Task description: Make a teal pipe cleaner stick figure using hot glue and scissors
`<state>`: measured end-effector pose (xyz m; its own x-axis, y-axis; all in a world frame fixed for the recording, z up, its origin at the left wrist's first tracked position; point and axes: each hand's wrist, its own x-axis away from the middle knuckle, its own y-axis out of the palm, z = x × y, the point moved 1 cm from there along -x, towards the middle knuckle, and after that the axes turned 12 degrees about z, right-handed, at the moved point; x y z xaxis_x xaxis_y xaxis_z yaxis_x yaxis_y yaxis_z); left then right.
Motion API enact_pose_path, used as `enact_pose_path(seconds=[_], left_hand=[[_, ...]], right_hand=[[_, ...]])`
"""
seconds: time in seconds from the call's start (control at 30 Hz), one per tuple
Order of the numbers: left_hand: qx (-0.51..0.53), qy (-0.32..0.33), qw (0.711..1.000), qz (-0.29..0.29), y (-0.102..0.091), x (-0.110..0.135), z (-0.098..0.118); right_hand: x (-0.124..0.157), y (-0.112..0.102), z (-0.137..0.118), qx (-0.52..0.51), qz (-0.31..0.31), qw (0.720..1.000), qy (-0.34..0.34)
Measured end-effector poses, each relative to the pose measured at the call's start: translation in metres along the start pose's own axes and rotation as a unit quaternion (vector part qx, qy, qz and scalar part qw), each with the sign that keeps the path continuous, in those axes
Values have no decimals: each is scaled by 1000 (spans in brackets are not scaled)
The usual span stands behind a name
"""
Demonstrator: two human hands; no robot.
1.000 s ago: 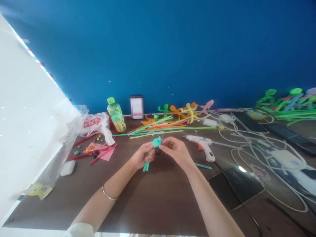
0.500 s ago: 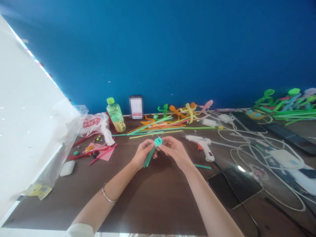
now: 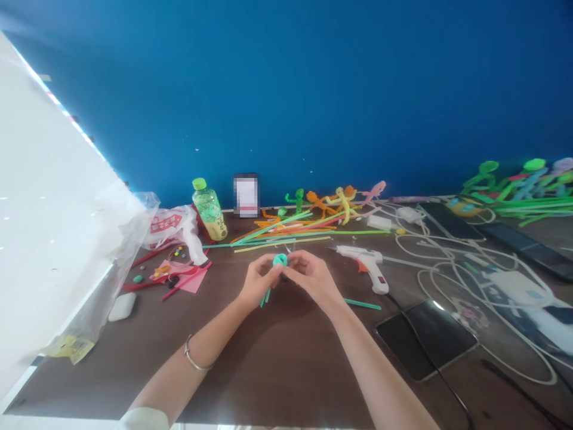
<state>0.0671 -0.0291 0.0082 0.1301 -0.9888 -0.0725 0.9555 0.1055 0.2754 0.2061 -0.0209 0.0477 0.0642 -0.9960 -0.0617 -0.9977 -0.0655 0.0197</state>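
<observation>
Dark wooden desk [image 3: 277, 382] beneath a blue wall [image 3: 286, 89], with a clear plastic bag [image 3: 144, 209] along the 9 o'clock side. Positions relative to the hands: green-capped plastic bottle [image 3: 209, 210] at 11 o'clock; pipe-cleaner figures [image 3: 342, 203] and loose pipe-cleaner stems [image 3: 286, 236] at 12 o'clock; white hot glue gun [image 3: 364, 266] at 2 o'clock; white charging cables [image 3: 487, 292] at 3 o'clock; black smartphone [image 3: 425, 337] at 4 o'clock; pink paper [image 3: 190, 278] at 9 o'clock. Single teal stem [image 3: 362, 304] at 3 o'clock, just beside the right hand [image 3: 311, 278]. Both hands together at centre, left hand [image 3: 258, 282] and right hand clamped from either side on a teal pipe-cleaner coil [image 3: 280, 260], clear of the desk. Latest change: teal stem ends [image 3: 265, 297], long half a second earlier, now short stubs at 7 o'clock from the coil. Cause hidden behind the fingers: winding or turning, impossible to tell.
</observation>
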Motion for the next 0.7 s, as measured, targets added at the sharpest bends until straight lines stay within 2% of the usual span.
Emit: enact_pose_path(seconds=[0.4,0.57,0.7], left_hand=[[-6,-7,1000,23,7,2,6],[51,-39,998,17,5,0,6],[104,-83,991,-16,3,-3,6]], right_hand=[[1,-1,-2,7,-10,1000,-24],[2,-2,-3,25,-19,998,-55],[2,-4,-8,100,-8,990,-96]])
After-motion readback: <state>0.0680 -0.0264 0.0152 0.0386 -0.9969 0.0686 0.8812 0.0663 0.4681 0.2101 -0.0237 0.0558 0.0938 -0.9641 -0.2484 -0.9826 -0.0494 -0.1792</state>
